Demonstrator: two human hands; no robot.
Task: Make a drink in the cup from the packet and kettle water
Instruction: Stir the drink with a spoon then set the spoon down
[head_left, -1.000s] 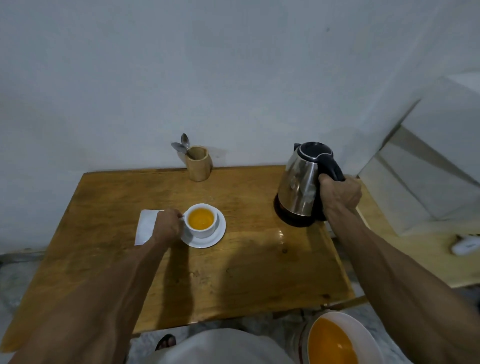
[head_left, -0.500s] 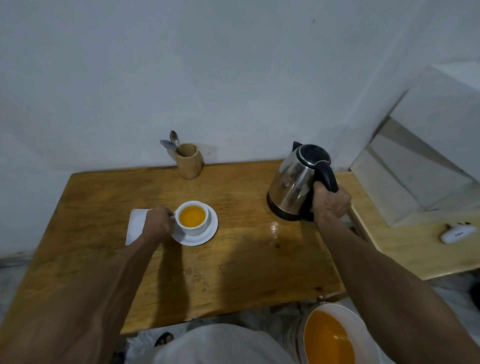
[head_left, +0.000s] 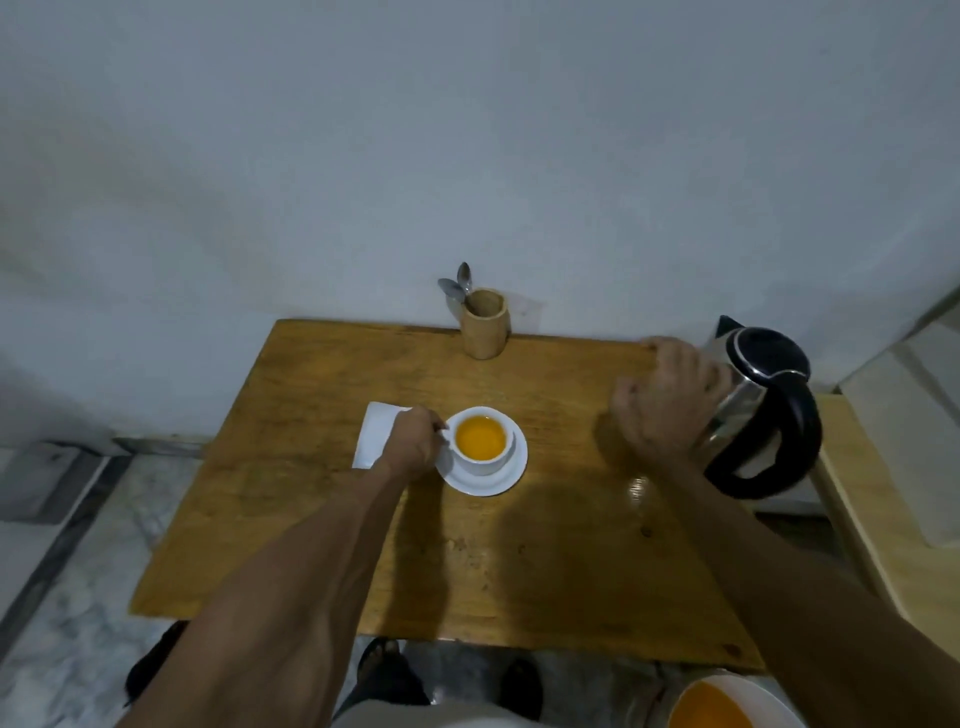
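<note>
White ceramic cup (head_left: 480, 441) w/ orange liquid sits on a white round saucer (head_left: 488, 478), mid wooden tabletop (head_left: 311, 493). Left hand (head_left: 413, 441) is closed on the cup's handle side, over a white paper packet (head_left: 375, 434) lying flat just left of the saucer. Right hand (head_left: 667, 402) rests loosely curled against the steel kettle w/ black lid & handle (head_left: 763, 410) at the table's right edge; can't tell if it grips anything. Bamboo spoon holder (head_left: 484, 330) stands at the back by the wall.
</note>
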